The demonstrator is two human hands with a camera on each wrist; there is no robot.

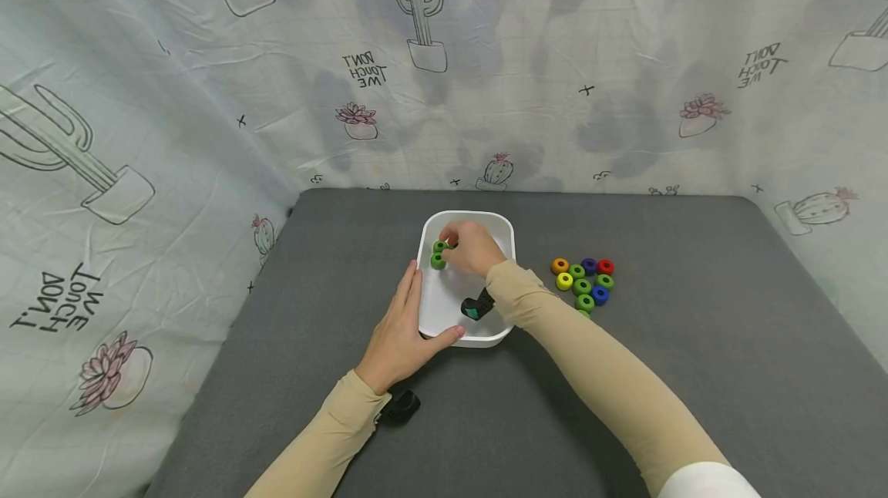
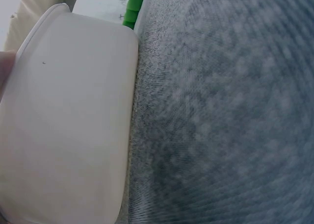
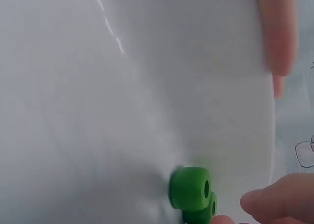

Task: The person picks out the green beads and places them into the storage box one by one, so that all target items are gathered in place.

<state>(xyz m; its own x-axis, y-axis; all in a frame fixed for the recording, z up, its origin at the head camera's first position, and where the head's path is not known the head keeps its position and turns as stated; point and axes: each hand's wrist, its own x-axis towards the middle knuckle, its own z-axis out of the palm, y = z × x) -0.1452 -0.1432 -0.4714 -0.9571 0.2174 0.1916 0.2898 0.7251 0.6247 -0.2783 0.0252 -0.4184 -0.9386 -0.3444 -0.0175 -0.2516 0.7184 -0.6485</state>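
Observation:
A white tub (image 1: 501, 230) stands mid-table on the grey cloth. My left hand (image 1: 402, 332) rests against its near left corner, fingers straight along the left wall and thumb on the front rim. The left wrist view shows that wall (image 2: 73, 121) close up. My right hand (image 1: 473, 247) reaches inside the tub, fingertips just beside two green rings (image 1: 438, 254) at its far left. In the right wrist view a green ring (image 3: 190, 188) lies on the tub floor. Another lies behind it. My fingers (image 3: 277, 203) sit apart from them with nothing between them.
A cluster of several coloured rings (image 1: 584, 282) in green, blue, red, orange and yellow lies on the grey table (image 1: 694, 344) right of the tub. A cactus-print cloth (image 1: 139, 136) hangs behind and to the left. One green ring (image 2: 131, 8) shows past the tub.

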